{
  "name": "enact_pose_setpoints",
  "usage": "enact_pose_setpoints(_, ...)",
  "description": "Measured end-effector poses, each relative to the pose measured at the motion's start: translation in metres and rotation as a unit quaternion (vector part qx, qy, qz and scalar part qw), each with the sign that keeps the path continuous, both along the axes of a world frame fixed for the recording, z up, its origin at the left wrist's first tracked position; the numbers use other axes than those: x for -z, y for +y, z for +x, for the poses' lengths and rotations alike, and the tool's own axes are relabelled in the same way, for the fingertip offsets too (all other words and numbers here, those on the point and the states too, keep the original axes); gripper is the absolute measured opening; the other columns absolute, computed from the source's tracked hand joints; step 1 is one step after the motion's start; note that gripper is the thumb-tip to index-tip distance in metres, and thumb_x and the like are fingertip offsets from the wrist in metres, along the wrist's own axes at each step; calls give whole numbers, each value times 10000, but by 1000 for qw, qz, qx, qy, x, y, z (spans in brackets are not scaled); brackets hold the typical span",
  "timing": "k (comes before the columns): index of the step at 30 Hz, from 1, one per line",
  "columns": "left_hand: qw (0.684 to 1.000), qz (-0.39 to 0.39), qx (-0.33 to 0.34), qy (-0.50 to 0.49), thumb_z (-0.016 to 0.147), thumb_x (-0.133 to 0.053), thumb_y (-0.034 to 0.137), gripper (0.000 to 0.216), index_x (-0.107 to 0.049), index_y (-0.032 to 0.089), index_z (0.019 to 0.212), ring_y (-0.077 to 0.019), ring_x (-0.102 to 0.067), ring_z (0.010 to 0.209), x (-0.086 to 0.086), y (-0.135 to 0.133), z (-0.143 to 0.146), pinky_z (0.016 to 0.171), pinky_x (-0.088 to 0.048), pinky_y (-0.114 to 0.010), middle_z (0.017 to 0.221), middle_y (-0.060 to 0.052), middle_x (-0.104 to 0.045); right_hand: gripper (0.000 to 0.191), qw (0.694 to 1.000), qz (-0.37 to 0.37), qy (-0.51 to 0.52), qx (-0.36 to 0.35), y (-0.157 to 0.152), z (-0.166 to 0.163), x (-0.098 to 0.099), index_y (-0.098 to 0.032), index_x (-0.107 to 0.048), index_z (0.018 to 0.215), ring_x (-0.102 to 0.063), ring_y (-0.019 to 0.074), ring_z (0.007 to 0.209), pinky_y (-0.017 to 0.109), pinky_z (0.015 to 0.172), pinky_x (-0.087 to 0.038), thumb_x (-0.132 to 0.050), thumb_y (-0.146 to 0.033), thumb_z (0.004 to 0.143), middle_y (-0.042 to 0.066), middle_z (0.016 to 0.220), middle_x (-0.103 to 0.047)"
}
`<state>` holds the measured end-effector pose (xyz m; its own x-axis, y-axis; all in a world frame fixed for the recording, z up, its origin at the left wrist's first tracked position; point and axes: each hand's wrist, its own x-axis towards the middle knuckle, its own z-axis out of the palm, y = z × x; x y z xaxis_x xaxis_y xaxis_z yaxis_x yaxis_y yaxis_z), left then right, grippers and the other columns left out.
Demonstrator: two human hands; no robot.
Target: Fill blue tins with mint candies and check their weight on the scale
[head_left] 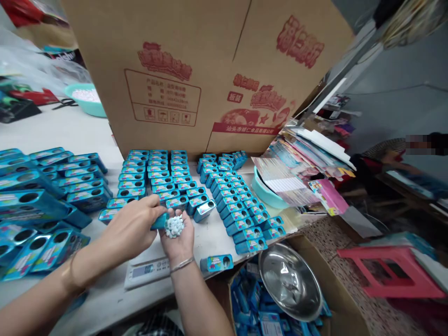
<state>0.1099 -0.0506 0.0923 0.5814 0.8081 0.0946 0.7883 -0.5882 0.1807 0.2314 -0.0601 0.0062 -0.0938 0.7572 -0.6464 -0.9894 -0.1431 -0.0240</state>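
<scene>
My left hand is closed around a small blue box, mostly hidden by the fingers, its end tilted toward my other palm. Palm up and cupped just below it, my right hand holds a heap of small pale blue and white candies. Under my wrists lies a white digital scale, its display showing zero. A single blue candy box lies right of my right wrist. Just beyond my hands stand rows of similar blue boxes, with round dark holes showing on them.
More blue boxes are stacked at the left. A large printed carton blocks the back. At the right are a turquoise basin under printed sheets, a steel bowl on a carton of blue boxes, and a red stool. A person sits far right.
</scene>
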Motion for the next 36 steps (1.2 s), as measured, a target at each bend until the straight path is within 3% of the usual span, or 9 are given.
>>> enact_pose_setpoints(5, 1000, -17, -15, -19, 655, -472, 107, 432, -702, 271, 982, -226, -597, 766, 7, 3, -8, 653, -434, -328, 877, -41, -601, 191, 1000, -9, 9, 2, -2, -2, -4, -198, -554, 786, -701, 164, 694, 329, 660, -561, -473, -312, 916, 13, 715, -711)
enact_pose_setpoints(9, 989, -39, -57, -132, 741, -561, 244, 360, -662, 277, 1085, -226, -635, 877, 21, 2, -22, 730, -477, -314, 1027, -32, -637, 183, 1000, -12, 4, 9, -3, 10, -4, -195, -572, 792, -710, 162, 771, 325, 682, -564, -478, -292, 915, 16, 754, -721)
enact_pose_setpoints(14, 924, -101, -173, -326, 711, -693, 538, 470, -643, 240, 1071, -243, -664, 931, 68, -8, -32, 833, -515, -334, 1020, -31, -707, 209, 999, 5, -21, 24, -3, 30, -4, -194, -598, 753, -683, 133, 760, 303, 704, -560, -487, -282, 907, 6, 736, -705)
enact_pose_setpoints(18, 883, -150, -214, -391, 706, -705, 508, 498, -625, 224, 1107, -253, -671, 970, 105, -12, -31, 897, -519, -377, 1053, -41, -723, 177, 997, 54, -54, 24, -3, 42, -6, -191, -603, 732, -656, 115, 746, 253, 654, -544, -508, -230, 876, -2, 734, -686)
enact_pose_setpoints(22, 876, -174, -203, -402, 737, -685, 466, 476, -602, 213, 1132, -250, -669, 991, 121, -13, -32, 932, -519, -402, 1068, -40, -718, 129, 995, 88, -46, 10, -3, 51, -9, -191, -590, 722, -628, 95, 714, 191, 582, -506, -554, -215, 843, -8, 730, -661)
enact_pose_setpoints(25, 888, -158, -194, -386, 732, -698, 464, 630, -517, 203, 1277, -274, -614, 1146, 114, -17, -37, 1010, -482, -437, 1249, -84, -648, 107, 992, 112, -52, -2, -5, 57, -9, -195, -579, 733, -604, 86, 671, 174, 537, -481, -556, -204, 837, -14, 736, -641)
enact_pose_setpoints(29, 891, -62, -177, -413, 763, -688, 476, 831, -309, 235, 1463, -282, -494, 1304, 71, -30, -51, 1085, -428, -473, 1460, -112, -468, 70, 984, 159, -80, -13, -6, 61, -12, -200, -562, 764, -570, 74, 630, 165, 509, -460, -551, -191, 832, -28, 735, -609)
enact_pose_setpoints(33, 869, -29, -214, -444, 801, -659, 491, 688, -388, 326, 1412, -248, -575, 1200, 29, -41, -70, 1066, -464, -453, 1372, -36, -554, 51, 978, 188, -88, -20, -6, 60, -18, -205, -532, 785, -537, 61, 601, 145, 500, -442, -545, -187, 831, -48, 707, -575)
enact_pose_setpoints(36, 855, -59, -227, -462, 797, -654, 521, 618, -465, 329, 1353, -245, -614, 1134, 25, -45, -80, 1037, -495, -448, 1281, -16, -621, 63, 978, 188, -86, -11, -4, 56, -21, -206, -520, 782, -514, 62, 578, 147, 484, -428, -522, -206, 845, -48, 696, -557)
